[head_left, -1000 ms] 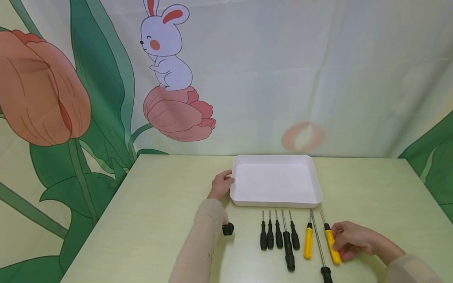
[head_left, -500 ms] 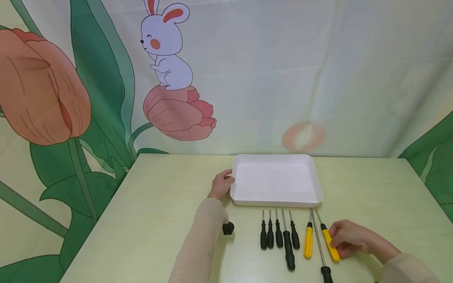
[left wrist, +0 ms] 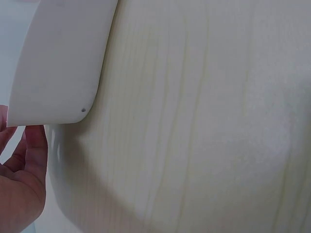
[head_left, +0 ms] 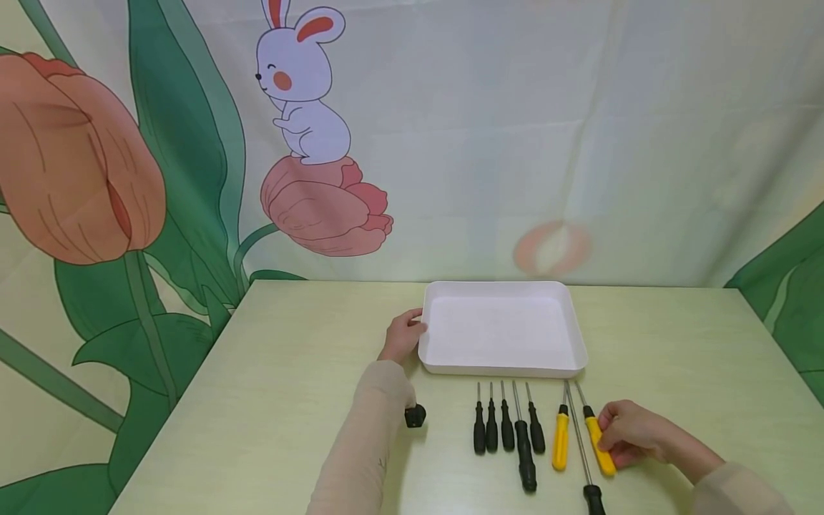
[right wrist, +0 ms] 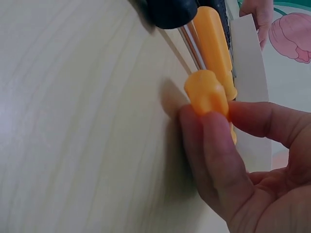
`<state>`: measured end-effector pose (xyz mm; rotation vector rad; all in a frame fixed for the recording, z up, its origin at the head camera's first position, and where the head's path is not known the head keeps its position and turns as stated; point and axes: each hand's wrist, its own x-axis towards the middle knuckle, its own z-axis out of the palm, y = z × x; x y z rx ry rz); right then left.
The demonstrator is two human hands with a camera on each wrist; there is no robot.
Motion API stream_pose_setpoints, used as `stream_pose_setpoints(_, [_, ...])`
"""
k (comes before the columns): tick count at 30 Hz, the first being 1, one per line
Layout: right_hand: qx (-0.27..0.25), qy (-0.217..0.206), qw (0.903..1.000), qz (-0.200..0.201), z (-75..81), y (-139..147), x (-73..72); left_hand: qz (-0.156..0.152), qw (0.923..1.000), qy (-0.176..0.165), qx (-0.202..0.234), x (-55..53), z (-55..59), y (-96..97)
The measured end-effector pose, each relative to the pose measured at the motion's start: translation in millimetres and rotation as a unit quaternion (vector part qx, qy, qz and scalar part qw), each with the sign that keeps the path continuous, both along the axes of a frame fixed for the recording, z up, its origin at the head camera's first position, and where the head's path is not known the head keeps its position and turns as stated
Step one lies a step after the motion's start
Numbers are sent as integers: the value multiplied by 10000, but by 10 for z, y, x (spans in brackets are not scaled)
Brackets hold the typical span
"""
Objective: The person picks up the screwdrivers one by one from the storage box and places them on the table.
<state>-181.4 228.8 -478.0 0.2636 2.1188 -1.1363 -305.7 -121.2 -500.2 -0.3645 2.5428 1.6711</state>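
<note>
At the back of the table lies a white shallow tray point(head_left: 503, 329). My left hand point(head_left: 402, 336) grips its left side; in the left wrist view the fingers point(left wrist: 35, 153) meet the tray wall at one end. My right hand point(head_left: 634, 433) pinches the handle of a yellow screwdriver point(head_left: 600, 445) between thumb and fingers, its shaft pointing at the tray's near right corner. Seen from the right wrist, the handle's end pokes out past the fingertips. Just left of it lie a long black-handled screwdriver point(head_left: 581, 443) and a second yellow screwdriver point(head_left: 561, 440).
Several black-handled screwdrivers point(head_left: 507, 429) lie in a row below the tray, shafts toward it. A black device point(head_left: 415, 415) sits at my left wrist. Behind the pale wooden table point(head_left: 277, 400) hangs a printed curtain point(head_left: 450, 143) with a rabbit and tulips.
My right hand has shifted the yellow screwdriver slightly left, and its shaft tip has swung toward the long screwdriver. The left hand and the tray have kept their place.
</note>
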Motion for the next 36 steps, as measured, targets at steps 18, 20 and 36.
stream_pose_setpoints(18, [442, -84, 9989, 94, 7, -3, -31, 55, 10000, 13, -40, 16, 15, 16])
stream_pose_setpoints(20, [449, -81, 9989, 131, 19, -4, -24, 54, 10000, 6, -65, 17, 18, 17])
stream_pose_setpoints(36, [631, -94, 9975, 308, 12, 28, 5, -15, 10000, -28, -69, 24, 31, 14])
